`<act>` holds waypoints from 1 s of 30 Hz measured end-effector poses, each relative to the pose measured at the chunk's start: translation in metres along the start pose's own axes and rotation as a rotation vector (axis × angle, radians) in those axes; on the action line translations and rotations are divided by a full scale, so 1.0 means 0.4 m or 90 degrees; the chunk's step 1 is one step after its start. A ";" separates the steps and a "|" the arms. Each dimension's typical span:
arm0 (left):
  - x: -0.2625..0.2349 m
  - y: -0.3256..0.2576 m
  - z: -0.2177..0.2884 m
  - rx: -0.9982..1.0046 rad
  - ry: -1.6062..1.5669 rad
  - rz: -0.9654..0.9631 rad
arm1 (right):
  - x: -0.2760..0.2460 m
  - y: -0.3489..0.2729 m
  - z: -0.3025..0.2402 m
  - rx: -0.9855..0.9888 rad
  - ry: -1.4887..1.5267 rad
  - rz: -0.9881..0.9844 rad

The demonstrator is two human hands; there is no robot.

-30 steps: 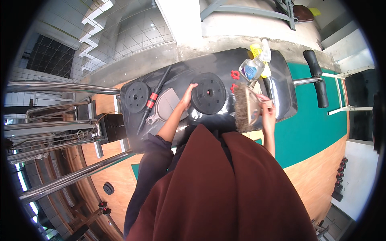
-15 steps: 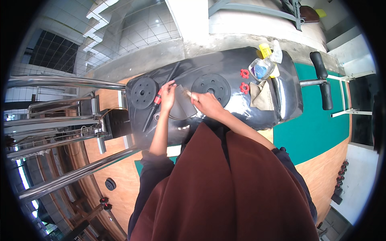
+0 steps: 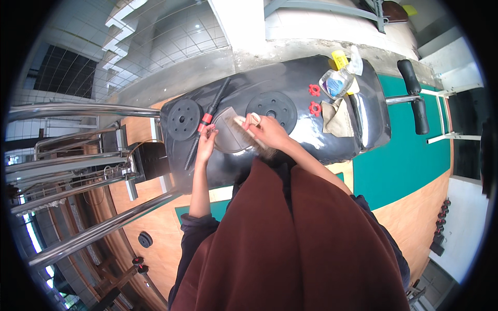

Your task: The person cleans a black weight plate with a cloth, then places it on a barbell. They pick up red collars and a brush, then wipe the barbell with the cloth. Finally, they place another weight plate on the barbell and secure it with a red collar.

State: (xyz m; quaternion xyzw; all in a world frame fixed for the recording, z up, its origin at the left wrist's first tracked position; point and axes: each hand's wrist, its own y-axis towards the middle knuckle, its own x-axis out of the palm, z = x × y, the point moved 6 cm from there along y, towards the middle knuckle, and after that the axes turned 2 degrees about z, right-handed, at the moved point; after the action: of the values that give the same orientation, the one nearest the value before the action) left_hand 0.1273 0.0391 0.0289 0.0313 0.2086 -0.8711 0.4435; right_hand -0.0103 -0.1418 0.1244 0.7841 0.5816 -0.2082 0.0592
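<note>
A brush with a pale handle and bristles (image 3: 250,136) is in my right hand (image 3: 270,132), its fingers closed round the handle. It hangs over a grey dustpan-like piece (image 3: 228,129) lying on the black padded bench (image 3: 311,129). My left hand (image 3: 207,145) is beside a black threaded dumbbell bar (image 3: 220,96) with red parts at its middle. Its fingers are loosely bent and apart, with nothing visible in them; whether they touch the bar I cannot tell. One black weight plate (image 3: 185,119) lies left of the bar, another plate (image 3: 271,106) behind my right hand.
On the bench's right part are two red star-shaped collars (image 3: 314,108), a folded beige cloth (image 3: 338,120), a clear spray bottle (image 3: 336,83) and a yellow container (image 3: 340,59). Chrome rails (image 3: 83,111) run off left. A green mat (image 3: 404,155) covers floor at right.
My left hand has drawn back toward me from the bar's red middle, its fingers now more bent. The brush in my right hand has swung round, and more of it shows.
</note>
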 end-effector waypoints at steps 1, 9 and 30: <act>0.025 0.011 0.020 0.032 -0.012 -0.005 | -0.048 -0.011 -0.016 -0.065 -0.066 0.064; 0.266 0.003 0.050 0.050 0.105 -0.132 | -0.557 -0.329 0.220 0.092 0.457 0.399; 0.416 0.030 0.082 -0.029 0.473 0.008 | -0.769 -0.629 0.759 0.758 0.001 1.342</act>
State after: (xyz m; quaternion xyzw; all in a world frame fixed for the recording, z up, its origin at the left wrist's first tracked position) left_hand 0.0405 -0.1065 0.0149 0.3366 0.3746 -0.7928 0.3432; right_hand -0.3970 -0.4368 0.0086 0.7777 -0.5296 -0.2924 -0.1710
